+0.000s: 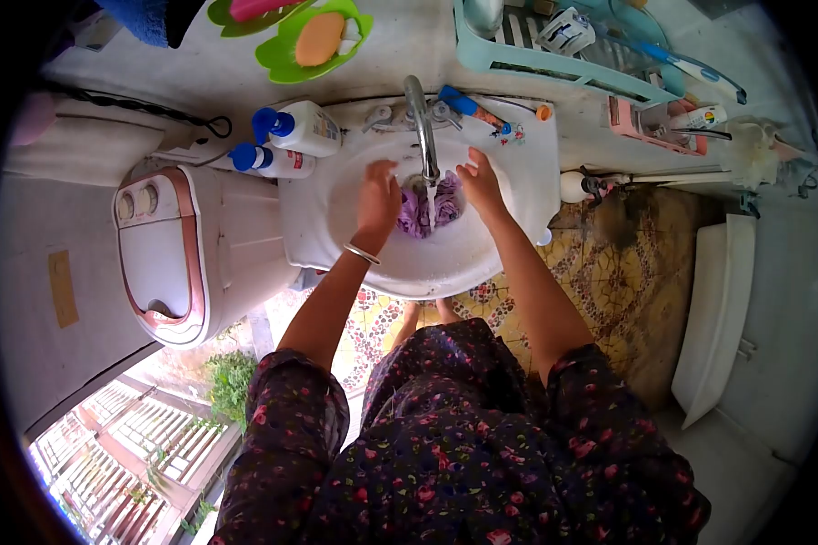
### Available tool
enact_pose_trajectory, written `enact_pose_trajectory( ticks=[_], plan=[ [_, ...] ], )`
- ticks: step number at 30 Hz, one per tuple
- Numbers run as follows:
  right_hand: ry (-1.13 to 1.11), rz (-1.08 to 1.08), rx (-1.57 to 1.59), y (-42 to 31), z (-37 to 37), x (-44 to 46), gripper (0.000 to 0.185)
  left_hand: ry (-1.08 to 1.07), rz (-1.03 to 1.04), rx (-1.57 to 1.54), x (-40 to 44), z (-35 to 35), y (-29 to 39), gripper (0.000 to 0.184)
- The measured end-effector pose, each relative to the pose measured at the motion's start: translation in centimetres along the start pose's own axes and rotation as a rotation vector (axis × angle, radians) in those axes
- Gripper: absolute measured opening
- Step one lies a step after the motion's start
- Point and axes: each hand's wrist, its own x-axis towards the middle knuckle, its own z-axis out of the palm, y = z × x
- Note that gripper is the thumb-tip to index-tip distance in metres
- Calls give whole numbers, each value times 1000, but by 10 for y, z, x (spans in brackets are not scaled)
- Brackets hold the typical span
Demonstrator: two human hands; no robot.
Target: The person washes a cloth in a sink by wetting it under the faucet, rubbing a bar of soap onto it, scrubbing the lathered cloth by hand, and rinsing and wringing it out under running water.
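- The left hand (379, 198) is hovering over the basin's left side, fingers loosely curved and partly open, apparently holding nothing; whether its edge is touching cloth, I cannot tell.
- The right hand (483, 186) is hovering opposite, half open with thumb and fingers parted, gripping nothing visible.
- Between and below them, the purple cloth (413, 216) is lying bunched in the bowl.
- The water stream (432, 204) is falling onto it from the tap (418, 109). Rinsing well probably calls for spreading the folds, turning the cloth so each part is meeting the flow, and squeezing gently with both hands.
- The basin (400, 263) is catching the water; keeping the cloth away from the drain would likely help prevent pooling.
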Motion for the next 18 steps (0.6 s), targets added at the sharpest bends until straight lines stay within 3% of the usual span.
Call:
enact_pose_trajectory(
  ticks=[2, 7, 10, 18],
  plan=[
    [15, -82, -36, -31, -9, 5, 51, 245, 205, 246, 27, -21, 18, 25],
    [41, -393, -190, -40, -7, 26, 49, 245, 211, 291, 69, -30, 1, 25],
    [37, -472, -252, -42, -2, 29, 48, 195, 151, 234, 74, -27, 0, 23],
    [77, -436, -311, -48, 7, 25, 51, 180, 48, 191, 75, -21, 8, 23]
  ],
)
